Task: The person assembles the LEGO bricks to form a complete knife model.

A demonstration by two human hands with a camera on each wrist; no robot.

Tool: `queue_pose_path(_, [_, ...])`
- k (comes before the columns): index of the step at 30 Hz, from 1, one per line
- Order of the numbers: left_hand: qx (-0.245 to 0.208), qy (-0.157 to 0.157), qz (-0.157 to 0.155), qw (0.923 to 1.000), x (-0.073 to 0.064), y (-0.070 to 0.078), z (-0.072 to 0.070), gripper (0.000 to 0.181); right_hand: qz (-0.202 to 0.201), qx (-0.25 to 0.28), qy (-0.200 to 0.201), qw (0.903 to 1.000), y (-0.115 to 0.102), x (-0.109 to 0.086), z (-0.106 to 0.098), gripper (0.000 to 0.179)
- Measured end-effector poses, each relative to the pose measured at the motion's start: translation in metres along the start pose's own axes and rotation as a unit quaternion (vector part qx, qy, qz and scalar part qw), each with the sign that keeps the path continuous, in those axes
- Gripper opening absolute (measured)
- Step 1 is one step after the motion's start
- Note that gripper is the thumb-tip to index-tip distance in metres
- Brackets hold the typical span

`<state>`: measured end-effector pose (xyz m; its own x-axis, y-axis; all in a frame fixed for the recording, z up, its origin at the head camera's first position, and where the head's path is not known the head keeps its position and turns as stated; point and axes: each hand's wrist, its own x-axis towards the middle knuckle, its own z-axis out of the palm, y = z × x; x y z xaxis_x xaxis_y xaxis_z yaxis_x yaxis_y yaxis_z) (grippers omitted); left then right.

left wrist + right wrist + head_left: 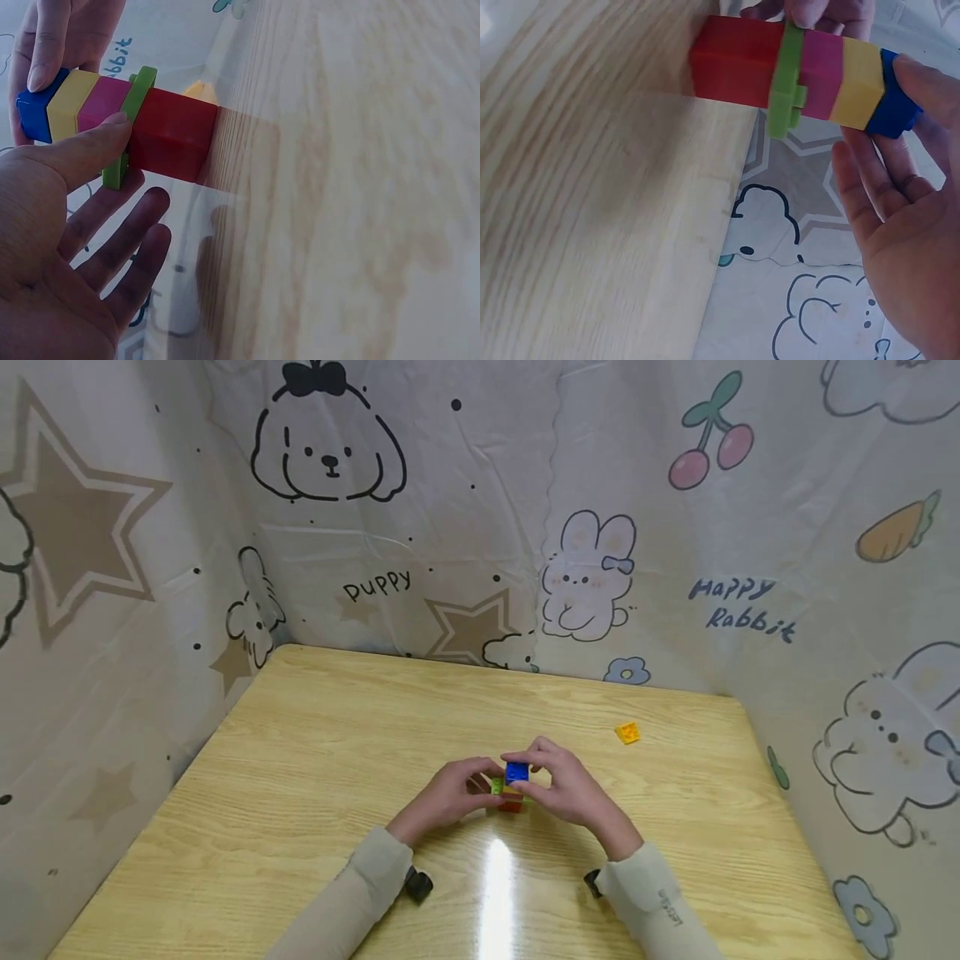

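Note:
A brick tower stands upright on the table between the two hands. From the bottom it has a red block (731, 64), a thin green plate (784, 86) wider than the rest, a magenta brick (821, 75), a pale yellow brick (859, 82) and a blue brick (516, 773) on top. My left hand (453, 793) steadies the tower, thumb and fingers gripping it at the green plate, its other fingers spread. From the right, my right hand (566, 785) pinches the blue brick between thumb and fingers. The blue brick sits against the yellow one, slightly tilted.
A loose orange-yellow brick (628, 732) lies toward the back right of the wooden table (337, 718). Behind the table and along its sides hangs a printed cloth (465, 510). Black wrist cameras show at both cuffs.

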<state>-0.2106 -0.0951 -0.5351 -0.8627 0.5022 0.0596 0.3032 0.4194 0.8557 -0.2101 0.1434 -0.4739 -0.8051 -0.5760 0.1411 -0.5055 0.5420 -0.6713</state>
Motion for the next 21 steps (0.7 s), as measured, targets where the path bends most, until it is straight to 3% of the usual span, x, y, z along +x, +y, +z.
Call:
queue_pose_path(13, [-0.009, 0.003, -0.022, 0.9997, 0.0010, 0.0004, 0.0013, 0.028, -0.003, -0.019, -0.009, 0.9998, 0.0000, 0.0022, -0.0035, 0.040])
queue_pose_path(21, [-0.005, 0.001, -0.017, 0.9998, 0.0002, 0.0007, 0.0016, 0.028, -0.004, -0.019, -0.003, 0.9998, 0.0021, 0.0012, -0.0013, 0.041])
